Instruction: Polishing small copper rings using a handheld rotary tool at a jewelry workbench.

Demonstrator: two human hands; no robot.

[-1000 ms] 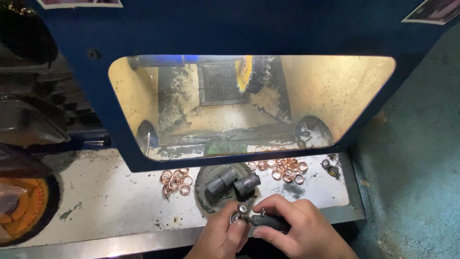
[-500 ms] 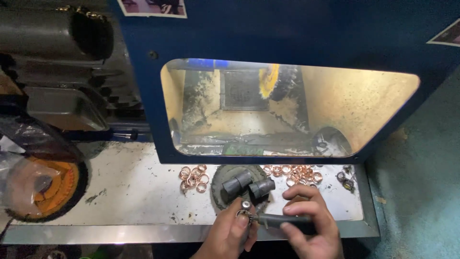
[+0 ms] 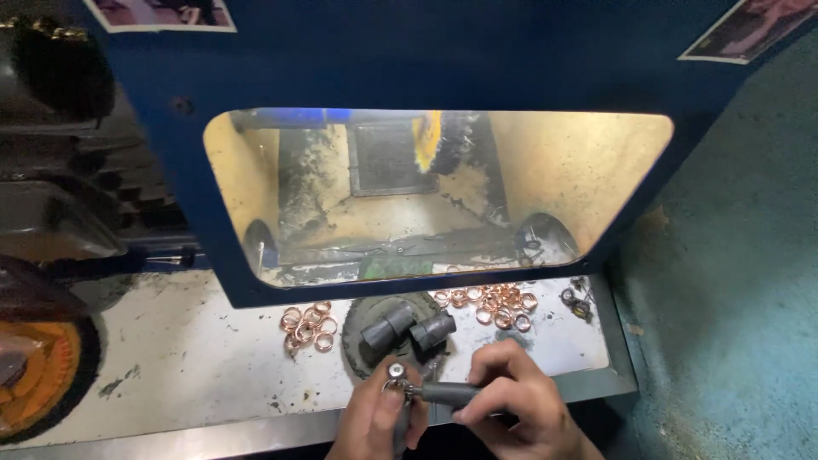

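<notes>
Nearest the camera, the right hand (image 3: 515, 405) was closed around a dark grey tool (image 3: 447, 393) lying roughly level, its tip pointing left. The left hand (image 3: 375, 417) had its fingers pinched shut at that tip, on what looked like a small ring (image 3: 394, 372), though it was too small to be sure. Both hands hung over the front edge of the bench (image 3: 196, 358).

Just beyond them lay a round dark pad (image 3: 362, 358) with two short grey cylinders (image 3: 407, 326) resting on it. A heap of copper rings (image 3: 308, 325) sat to its left, a larger heap (image 3: 492, 302) to its right, and a few dark rings (image 3: 578, 302) further right. Behind stood the blue hood (image 3: 426, 68), its lit window showing a yellow-and-black brush wheel (image 3: 443, 140).

Judging by the heaps, most rings looked yet to be handled, with one in hand; which heap was finished I cannot tell.

Compared with half a second earlier, the hands had stayed on the tool in much the same grip, while the view had swung right, pushing the orange disc (image 3: 34, 375) towards the left edge.
</notes>
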